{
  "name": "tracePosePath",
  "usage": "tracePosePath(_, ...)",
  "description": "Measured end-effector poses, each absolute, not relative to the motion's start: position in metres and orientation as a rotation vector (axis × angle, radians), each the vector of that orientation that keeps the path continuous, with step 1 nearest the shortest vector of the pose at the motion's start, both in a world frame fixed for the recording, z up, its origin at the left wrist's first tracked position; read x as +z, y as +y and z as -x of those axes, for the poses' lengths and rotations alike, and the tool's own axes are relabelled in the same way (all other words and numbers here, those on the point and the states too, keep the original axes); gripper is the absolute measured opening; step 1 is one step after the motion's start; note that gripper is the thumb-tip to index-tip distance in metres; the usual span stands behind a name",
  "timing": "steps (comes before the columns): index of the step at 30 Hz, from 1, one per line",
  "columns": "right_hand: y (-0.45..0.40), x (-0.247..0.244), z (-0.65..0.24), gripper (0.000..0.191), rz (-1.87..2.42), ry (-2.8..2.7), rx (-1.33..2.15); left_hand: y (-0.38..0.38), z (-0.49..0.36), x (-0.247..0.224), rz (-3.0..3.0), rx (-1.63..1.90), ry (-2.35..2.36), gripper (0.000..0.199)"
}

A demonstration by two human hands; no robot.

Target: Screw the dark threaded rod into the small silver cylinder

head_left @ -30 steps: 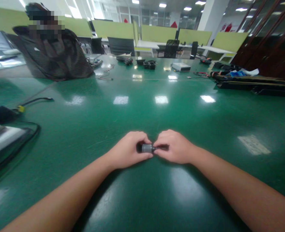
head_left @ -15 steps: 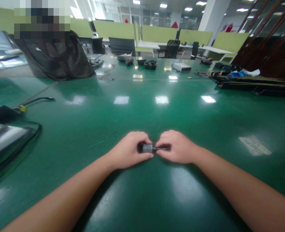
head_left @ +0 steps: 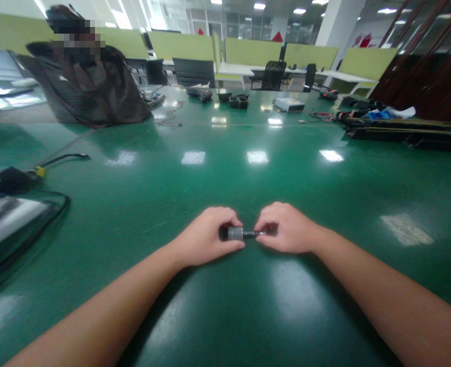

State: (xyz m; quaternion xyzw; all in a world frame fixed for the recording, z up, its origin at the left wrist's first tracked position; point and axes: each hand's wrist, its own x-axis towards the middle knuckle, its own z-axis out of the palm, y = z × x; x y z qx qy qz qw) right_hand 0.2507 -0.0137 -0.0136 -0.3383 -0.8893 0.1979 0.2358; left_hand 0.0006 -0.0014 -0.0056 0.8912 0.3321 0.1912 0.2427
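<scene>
A small grey and black cylinder [head_left: 235, 233] lies level, low in the middle of the view, over the green table [head_left: 225, 188]. My left hand [head_left: 212, 237] is curled round its dark left end, fingers above and thumb below. From its right end a thin dark metal shaft [head_left: 250, 233] runs toward my right hand [head_left: 284, 228]. The fingertips of that hand are pinched on the shaft's right end, and the rest is hidden in shadow under the fingers. A short stretch of shaft shows between the two hands.
At the left lie a black cable [head_left: 63, 204] and a flat silver-grey device [head_left: 11, 224]. A large dark bag [head_left: 95, 92] stands at the back left. Black boxes [head_left: 239, 101] and a white box [head_left: 289, 104] sit at the back, long black bars [head_left: 409, 135] at the right.
My right hand has moved slightly to the right, away from my left hand, and more of the thin shaft shows between them. My left hand has hardly moved.
</scene>
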Motion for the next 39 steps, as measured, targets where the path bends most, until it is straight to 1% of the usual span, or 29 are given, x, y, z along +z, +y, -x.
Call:
tracePosePath(12,-0.012,-0.011,-0.259,0.004,0.975,-2.444,0.636,-0.001,0.001,-0.006,-2.435,0.525,0.891,0.022)
tracePosePath(21,0.001,-0.006,-0.287,0.006,1.162,-2.389,0.861,-0.002,0.0,-0.005,-2.43,0.52,0.905,0.02)
tracePosePath(29,-0.009,-0.009,-0.27,0.006,1.094,-2.389,0.842,-0.002,0.001,-0.006,-2.434,0.546,0.893,0.021)
tracePosePath(34,-0.012,-0.02,-0.246,0.007,1.013,-2.318,0.729,-0.001,0.001,-0.01,-2.436,0.566,0.898,0.023)
tracePosePath(36,-0.013,-0.022,-0.237,0.008,0.982,-2.311,0.692,-0.001,0.001,-0.011,-2.429,0.576,0.903,0.023)
tracePosePath(39,-0.014,-0.023,-0.233,0.017,0.956,-2.267,0.761,-0.001,0.0,-0.011,-2.407,0.571,0.926,0.024)
